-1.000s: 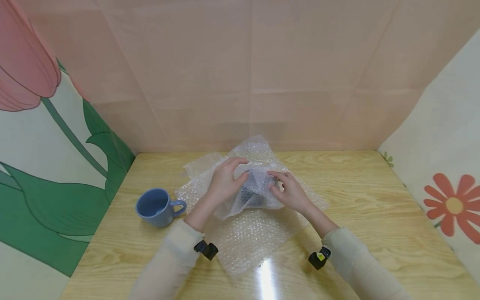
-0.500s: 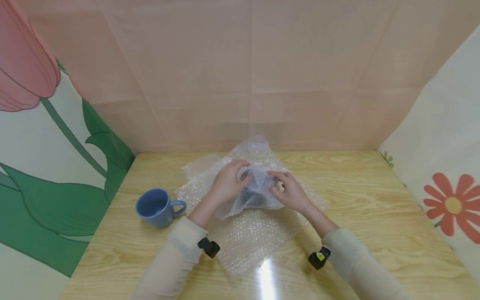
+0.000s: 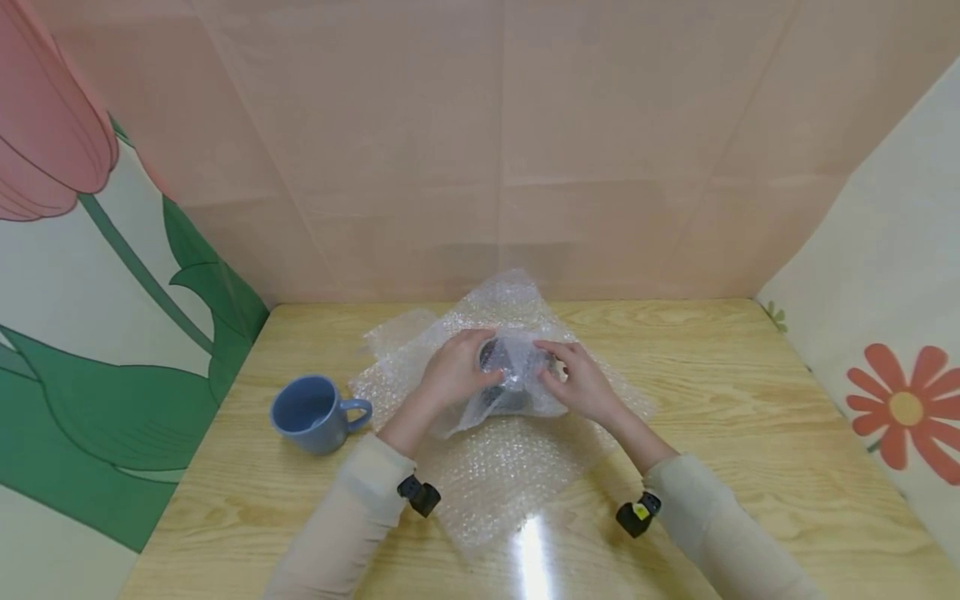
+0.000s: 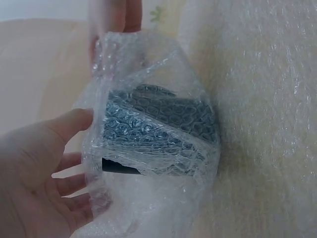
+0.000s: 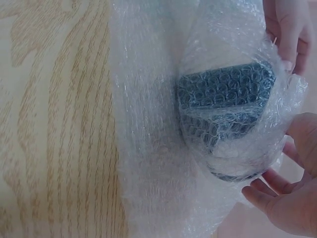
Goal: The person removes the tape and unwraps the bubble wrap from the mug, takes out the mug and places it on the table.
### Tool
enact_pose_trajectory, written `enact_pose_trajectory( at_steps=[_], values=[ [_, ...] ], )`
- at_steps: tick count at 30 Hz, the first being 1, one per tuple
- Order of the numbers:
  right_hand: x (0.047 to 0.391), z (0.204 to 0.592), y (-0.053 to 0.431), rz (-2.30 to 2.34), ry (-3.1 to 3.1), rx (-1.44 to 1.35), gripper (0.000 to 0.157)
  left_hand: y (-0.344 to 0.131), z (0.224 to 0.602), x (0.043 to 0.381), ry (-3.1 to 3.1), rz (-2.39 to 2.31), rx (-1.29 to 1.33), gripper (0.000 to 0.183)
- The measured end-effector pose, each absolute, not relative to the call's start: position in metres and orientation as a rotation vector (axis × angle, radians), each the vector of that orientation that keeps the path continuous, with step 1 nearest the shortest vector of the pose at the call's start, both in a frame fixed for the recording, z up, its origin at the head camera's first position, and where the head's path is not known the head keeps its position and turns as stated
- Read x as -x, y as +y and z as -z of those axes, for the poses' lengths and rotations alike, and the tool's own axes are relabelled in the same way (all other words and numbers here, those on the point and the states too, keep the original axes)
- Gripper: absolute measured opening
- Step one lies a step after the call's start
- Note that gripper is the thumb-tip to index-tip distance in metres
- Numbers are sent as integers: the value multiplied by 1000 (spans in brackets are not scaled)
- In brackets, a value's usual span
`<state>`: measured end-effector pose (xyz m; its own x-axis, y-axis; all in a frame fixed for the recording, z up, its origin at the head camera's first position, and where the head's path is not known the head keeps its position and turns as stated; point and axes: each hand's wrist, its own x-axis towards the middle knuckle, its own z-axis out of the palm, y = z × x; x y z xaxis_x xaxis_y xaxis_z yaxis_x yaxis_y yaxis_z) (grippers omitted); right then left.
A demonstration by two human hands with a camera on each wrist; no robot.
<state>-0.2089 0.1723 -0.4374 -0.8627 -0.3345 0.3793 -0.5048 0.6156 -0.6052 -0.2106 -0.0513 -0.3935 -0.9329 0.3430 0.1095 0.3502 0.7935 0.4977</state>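
A dark blue mug (image 5: 225,89) lies under layers of clear bubble wrap (image 3: 517,467), its surface showing through the bubbles. In the right wrist view, a dark curved loop like a handle shows low in the wrap. My left hand (image 3: 454,367) holds the wrap at the left side of the bundle, thumb in front and fingers behind its edge in the left wrist view. On the opposite side my right hand (image 3: 588,385) pinches the wrap between thumb and fingers. Part of the mug is hidden by folded wrap.
An unwrapped blue mug (image 3: 311,415) stands upright left of the bubble wrap, handle pointing right. Beneath everything is a wood-grain table (image 3: 750,417). A pinkish cloth wall (image 3: 495,150) rises at the table's far edge.
My left hand has shifted slightly right and its fingers have closed in on the wrapped mug. My right hand has stayed nearly still. The unwrapped mug has not moved.
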Motion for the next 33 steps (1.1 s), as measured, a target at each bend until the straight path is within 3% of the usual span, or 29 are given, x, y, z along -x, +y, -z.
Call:
enact_pose_trajectory(
  at_steps=[33],
  values=[
    [206,435,168,-1089,-2587,-633,42,-49,408,212,-2897,1146,504,62]
  ],
)
